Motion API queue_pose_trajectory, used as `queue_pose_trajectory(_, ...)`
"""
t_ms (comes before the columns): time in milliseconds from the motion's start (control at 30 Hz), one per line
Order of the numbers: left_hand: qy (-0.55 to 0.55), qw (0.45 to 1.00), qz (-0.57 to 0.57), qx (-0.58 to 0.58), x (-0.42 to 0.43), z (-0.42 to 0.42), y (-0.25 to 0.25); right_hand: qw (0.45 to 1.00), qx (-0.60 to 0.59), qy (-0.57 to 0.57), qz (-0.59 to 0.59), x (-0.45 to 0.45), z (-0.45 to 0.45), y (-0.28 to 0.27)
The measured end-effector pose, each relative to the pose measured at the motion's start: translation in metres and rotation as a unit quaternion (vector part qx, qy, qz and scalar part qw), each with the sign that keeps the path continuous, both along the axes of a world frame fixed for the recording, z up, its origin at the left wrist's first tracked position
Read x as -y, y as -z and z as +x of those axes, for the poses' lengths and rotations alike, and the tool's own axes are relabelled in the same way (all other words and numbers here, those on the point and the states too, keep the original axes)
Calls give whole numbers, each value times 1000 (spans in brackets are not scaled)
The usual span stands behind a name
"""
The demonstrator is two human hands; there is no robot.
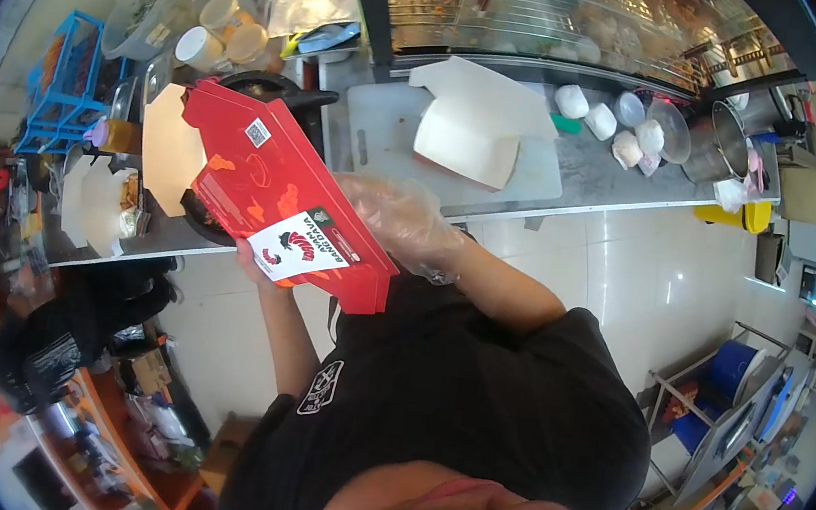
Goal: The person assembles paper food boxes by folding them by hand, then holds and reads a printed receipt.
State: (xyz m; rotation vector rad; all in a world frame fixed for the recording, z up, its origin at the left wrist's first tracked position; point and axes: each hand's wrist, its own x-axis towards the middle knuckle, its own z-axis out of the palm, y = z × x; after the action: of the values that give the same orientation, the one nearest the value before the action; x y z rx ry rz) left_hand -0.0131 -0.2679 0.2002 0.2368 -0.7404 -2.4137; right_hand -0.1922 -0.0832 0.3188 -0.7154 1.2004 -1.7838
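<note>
"Both hands were at the red box, right?"

"Yep. L hand, bare, pinched its lower edge. R hand had a clear plastic glove on; fingers were hidden behind the box, so couldn't tell if they gripped."

"Where was the box, approx.?"

"Held up, tilted, at the bench edge. Open white carton sat nearby, on the cutting board. Blue rack stood past the box, far L."
</note>
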Motion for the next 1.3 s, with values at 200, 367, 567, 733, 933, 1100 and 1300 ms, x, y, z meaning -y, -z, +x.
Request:
queue_pose_trajectory(200, -75, 991, -21, 110, -64, -37, 2, 990, 94, -85, -68, -61, -59, 0)
queue_pose_trajectory(367, -76, 996, 35, 8, -100, -53, 17, 997, 71, -32, -10, -65, -67, 35)
queue_pose_trajectory(567, -86, 996, 17, 9, -136, -46, 33, 984, 41, -136, 109, -85, -70, 10)
queue_pose_trajectory(733, -157, 978, -23, 132, -150, -40, 48, 966, -77, -166, 181, -100, -82, 5)
queue_pose_trajectory(933, -219, 959, -67, 164, -159, -56, 44, 976, 94, -120, 154, -107, -75, 23)
queue_pose_trajectory(1100, -151, 988, 22, -29, -149, -29, 86, 976, -142, -102, 128, -118, -81, 18)
queue_pose_trajectory(1300, -179, 982, 61, -3, -134, -12, 68, 978, 32, 207, 24, -175, -114, 11)
